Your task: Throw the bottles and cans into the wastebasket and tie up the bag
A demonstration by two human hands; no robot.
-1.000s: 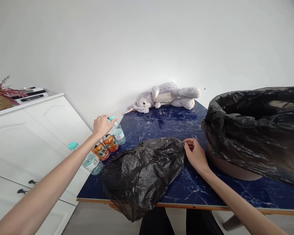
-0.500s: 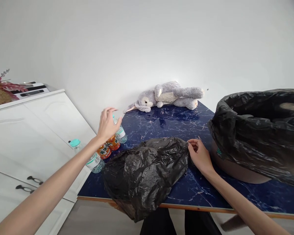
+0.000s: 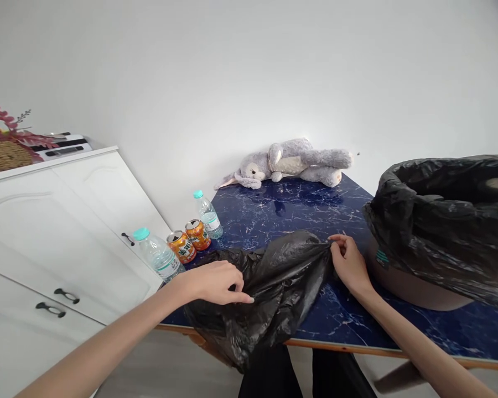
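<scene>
A crumpled black plastic bag [image 3: 274, 298] lies across the table's front edge, with its lower part hanging over. My right hand [image 3: 350, 264] pinches the bag's right corner between thumb and fingertips, drawing it into creases. Over the bag's left part is my left hand [image 3: 221, 283], its fingers curled against the plastic and its thumb pointing right; the fingertips are partly hidden. Just beyond that hand stand two opened orange drink cans, a nearer can [image 3: 182, 246] and a farther can [image 3: 198, 235]. A clear water bottle [image 3: 160, 257] and another water bottle [image 3: 209, 216], both with turquoise caps, stand either side of them.
A bin [image 3: 410, 287] lined with a black bag [image 3: 440, 243] stands at the right on the blue marbled table [image 3: 315, 215]. A grey plush rabbit [image 3: 290, 160] lies at the back by the wall. A white cabinet [image 3: 66, 221] is on the left.
My left hand has come down from above the drinks, rightward and nearer, onto the bag. The bag is now creased and pulled between the hands. My right hand keeps its pinch.
</scene>
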